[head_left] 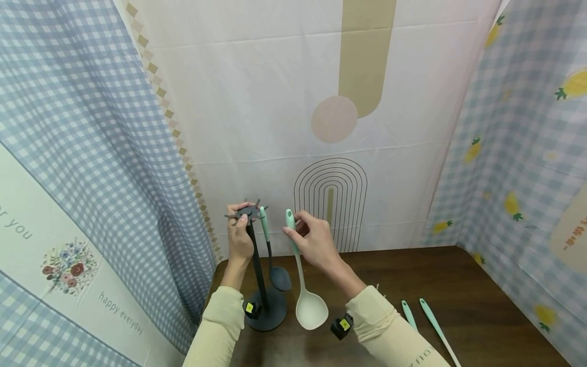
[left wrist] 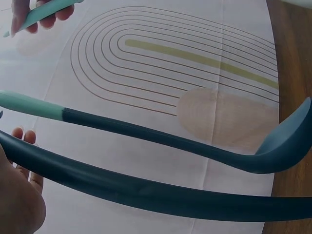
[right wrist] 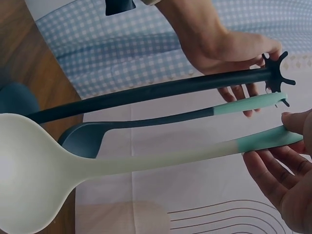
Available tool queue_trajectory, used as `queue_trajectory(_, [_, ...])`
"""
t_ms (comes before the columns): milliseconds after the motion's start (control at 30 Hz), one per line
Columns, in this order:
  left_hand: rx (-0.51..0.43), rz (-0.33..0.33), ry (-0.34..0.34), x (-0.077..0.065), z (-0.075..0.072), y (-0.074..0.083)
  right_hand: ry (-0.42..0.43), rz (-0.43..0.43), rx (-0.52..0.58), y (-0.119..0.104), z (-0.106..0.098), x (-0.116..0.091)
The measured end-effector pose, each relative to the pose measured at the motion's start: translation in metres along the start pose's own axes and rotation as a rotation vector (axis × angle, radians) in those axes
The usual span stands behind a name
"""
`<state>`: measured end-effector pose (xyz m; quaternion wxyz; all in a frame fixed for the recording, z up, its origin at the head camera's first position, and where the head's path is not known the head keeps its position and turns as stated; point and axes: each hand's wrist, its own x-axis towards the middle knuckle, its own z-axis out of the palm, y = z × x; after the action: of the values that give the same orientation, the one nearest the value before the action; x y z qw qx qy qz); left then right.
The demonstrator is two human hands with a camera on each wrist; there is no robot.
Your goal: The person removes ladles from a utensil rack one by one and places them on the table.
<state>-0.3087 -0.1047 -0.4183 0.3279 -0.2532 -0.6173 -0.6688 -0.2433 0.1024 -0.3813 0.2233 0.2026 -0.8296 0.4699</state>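
A dark utensil stand (head_left: 258,267) with a hooked crown (right wrist: 276,73) rises from a round base (head_left: 273,312) on the brown table (head_left: 458,285). My left hand (head_left: 240,216) grips the crown, fingers curled round it. A dark blue spoon (head_left: 280,278) with a mint handle hangs from one hook, beside the pole (left wrist: 146,192). My right hand (head_left: 294,229) pinches the mint handle of a cream ladle (head_left: 311,309), held upright just right of the stand with the bowl low near the table. The ladle's bowl (right wrist: 34,170) fills the right wrist view.
Two more mint-handled utensils (head_left: 408,314) (head_left: 437,329) lie on the table at the right, past my right sleeve. Patterned cloth walls close in the back and both sides. Small black trackers sit on both wrists.
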Motion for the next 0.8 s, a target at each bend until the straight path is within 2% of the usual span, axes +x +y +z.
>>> queue_trajectory(800, [-0.029, 0.005, 0.015, -0.001, 0.000, 0.001, 0.028, 0.067, -0.003, 0.021, -0.001, -0.012])
